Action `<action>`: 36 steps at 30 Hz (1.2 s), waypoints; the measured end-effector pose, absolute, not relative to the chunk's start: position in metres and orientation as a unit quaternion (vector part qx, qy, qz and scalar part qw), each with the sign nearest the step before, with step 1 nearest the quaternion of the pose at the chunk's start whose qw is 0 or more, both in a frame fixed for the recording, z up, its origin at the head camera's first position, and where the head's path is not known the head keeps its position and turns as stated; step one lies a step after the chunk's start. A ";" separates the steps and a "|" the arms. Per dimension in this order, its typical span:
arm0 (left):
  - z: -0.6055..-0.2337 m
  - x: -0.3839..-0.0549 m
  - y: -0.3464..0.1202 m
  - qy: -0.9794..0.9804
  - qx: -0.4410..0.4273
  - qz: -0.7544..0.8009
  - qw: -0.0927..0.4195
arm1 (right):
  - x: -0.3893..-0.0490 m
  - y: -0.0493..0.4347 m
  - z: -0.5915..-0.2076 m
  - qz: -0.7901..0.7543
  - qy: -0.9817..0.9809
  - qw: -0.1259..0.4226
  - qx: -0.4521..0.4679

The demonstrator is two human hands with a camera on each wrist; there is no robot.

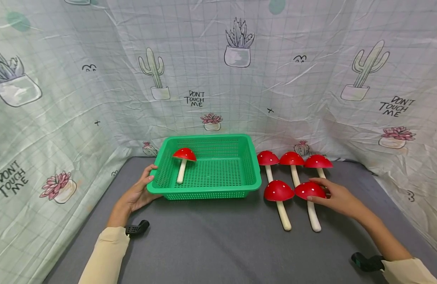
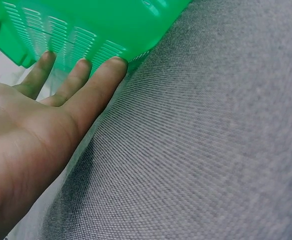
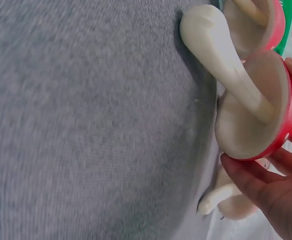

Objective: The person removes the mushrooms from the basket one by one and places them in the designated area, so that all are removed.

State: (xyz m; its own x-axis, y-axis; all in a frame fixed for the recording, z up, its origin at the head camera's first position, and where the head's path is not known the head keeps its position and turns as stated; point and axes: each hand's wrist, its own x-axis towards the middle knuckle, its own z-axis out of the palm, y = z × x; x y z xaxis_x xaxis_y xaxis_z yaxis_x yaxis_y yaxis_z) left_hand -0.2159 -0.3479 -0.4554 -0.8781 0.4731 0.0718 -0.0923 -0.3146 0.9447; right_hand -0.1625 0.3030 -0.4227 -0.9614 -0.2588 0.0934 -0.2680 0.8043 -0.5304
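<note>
A toy mushroom (image 1: 313, 215) with a white-dotted red cap and pale stem is held by the cap in my right hand (image 1: 335, 197). In the right wrist view its cap (image 3: 256, 107) sits between thumb and fingers, stem pointing away from the palm. My left hand (image 1: 144, 191) holds the green basket (image 1: 206, 189) at its left end, digits at the rim and others below it. In the left wrist view, several fingers (image 2: 93, 92) lie against its slotted side wall. Inside the basket, at the left, lies one toy mushroom (image 1: 181, 169).
Just right of the basket, another mushroom (image 1: 279, 191) lies beside the held one. Three more mushrooms (image 1: 292, 158) form a row behind them. Grey cloth (image 1: 211, 244) covers the table. A patterned curtain (image 1: 211, 79) encloses the back and sides.
</note>
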 end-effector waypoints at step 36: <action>-0.456 -0.215 -0.347 0.556 0.173 0.793 0.178 | -0.171 0.291 -0.382 0.302 -0.935 0.023 0.184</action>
